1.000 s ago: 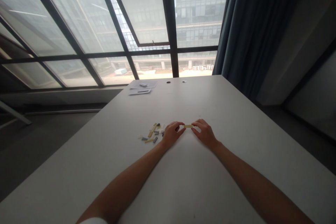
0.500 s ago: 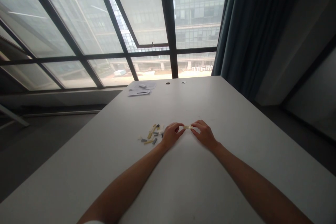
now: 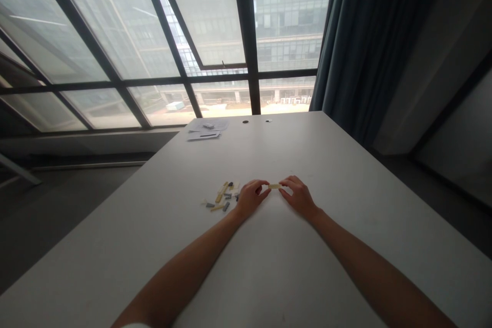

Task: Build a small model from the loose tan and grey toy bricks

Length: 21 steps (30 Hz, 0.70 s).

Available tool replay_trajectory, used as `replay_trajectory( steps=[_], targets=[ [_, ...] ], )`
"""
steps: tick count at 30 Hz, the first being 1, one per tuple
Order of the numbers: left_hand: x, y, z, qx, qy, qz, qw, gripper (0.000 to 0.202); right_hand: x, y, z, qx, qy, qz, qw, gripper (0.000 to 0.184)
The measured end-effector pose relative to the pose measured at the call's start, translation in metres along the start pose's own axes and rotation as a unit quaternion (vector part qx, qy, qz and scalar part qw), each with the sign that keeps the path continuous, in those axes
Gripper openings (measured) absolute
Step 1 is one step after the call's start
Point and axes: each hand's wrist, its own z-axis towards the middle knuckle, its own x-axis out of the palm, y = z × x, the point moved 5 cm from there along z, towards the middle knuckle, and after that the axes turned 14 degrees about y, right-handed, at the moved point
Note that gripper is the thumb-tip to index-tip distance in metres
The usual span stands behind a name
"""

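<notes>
Brick, yellow: gripped at opposite ends by fingertips of left hand and right hand, midway between side edges of desk; joins too small to tell. Loose pieces: scattered toward left edge, apparently unused yet.

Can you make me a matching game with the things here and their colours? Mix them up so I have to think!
Things:
1. Small piece held between the left hand and the right hand
2. Loose pieces beside the left hand
3. Curtain
4. Table

Colours:
A. White
B. Dark blue
C. Pale yellow
D. A mix, with yellow and grey

Right pairs: 1-C, 2-D, 3-B, 4-A
</notes>
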Motion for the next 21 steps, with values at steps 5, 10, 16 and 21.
replay_trajectory(
  steps=[5, 10, 16, 21],
  targets=[
    [0.0003, -0.0007, 0.0, -0.003, 0.004, -0.001, 1.0, 0.017, 0.0016, -0.0028, -0.0006, 0.003, 0.003, 0.004, 1.0, 0.012],
    [0.0011, 0.0006, 0.0003, -0.004, 0.003, -0.003, 1.0, 0.017, 0.0014, -0.0026, -0.0006, 0.0, 0.003, 0.007, 1.0, 0.013],
    [0.0015, 0.0016, 0.0007, -0.006, 0.005, 0.001, 1.0, 0.017, -0.0002, -0.0009, 0.0, -0.001, -0.001, 0.005, 1.0, 0.013],
    [0.0016, 0.0012, 0.0002, -0.003, 0.006, -0.003, 1.0, 0.017, -0.0005, 0.0001, 0.0005, -0.002, 0.001, 0.009, 1.0, 0.013]
  ],
)
